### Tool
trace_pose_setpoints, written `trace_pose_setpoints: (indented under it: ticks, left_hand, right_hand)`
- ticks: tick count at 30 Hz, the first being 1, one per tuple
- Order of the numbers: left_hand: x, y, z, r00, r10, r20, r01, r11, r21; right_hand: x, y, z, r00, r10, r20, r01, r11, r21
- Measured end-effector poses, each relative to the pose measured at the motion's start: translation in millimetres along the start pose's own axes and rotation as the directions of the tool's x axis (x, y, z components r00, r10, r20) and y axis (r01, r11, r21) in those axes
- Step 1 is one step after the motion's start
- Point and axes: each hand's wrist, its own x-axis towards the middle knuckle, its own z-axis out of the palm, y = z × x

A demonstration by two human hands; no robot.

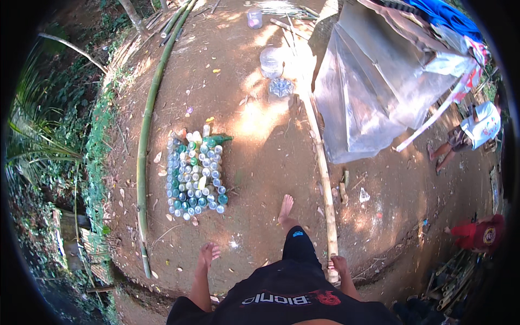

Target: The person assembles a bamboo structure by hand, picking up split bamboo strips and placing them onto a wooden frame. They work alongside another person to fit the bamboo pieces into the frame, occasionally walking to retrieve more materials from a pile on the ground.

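My left hand (pixel 209 253) hangs over the dirt with its fingers apart and nothing in it. My right hand (pixel 338 264) has its fingers curled in; it overlaps the near end of a long pale pole (pixel 324 184), and I see no object in the grip. Ahead and to the left of my bare foot (pixel 286 206) lies a block of clear and green bottles (pixel 197 176), packed side by side in rows. A larger green bottle (pixel 219 140) lies at its far right corner.
A long green bamboo pole (pixel 147 124) lies left of the bottles, beside a planted slope (pixel 96 162). Farther off are a big clear jug (pixel 271 62) and a clear plastic bundle (pixel 281 87). A plastic-sheet shelter (pixel 374 81) stands right, with two people (pixel 479 127) beyond.
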Motion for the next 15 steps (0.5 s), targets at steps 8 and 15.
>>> trace_pose_setpoints:
  ticks: [8,15]
  left_hand:
    - [40.8,52.5,-14.8,0.864,-0.457,-0.211,0.417,0.885,-0.210]
    - [150.4,158.2,57.7,0.778,-0.607,-0.162,0.538,0.777,-0.326]
  right_hand:
    - [269.0,-291.9,20.8,0.886,-0.464,-0.023,0.411,0.806,-0.425]
    - [304.3,-813.9,154.4,0.745,-0.655,0.125,0.660,0.700,-0.273]
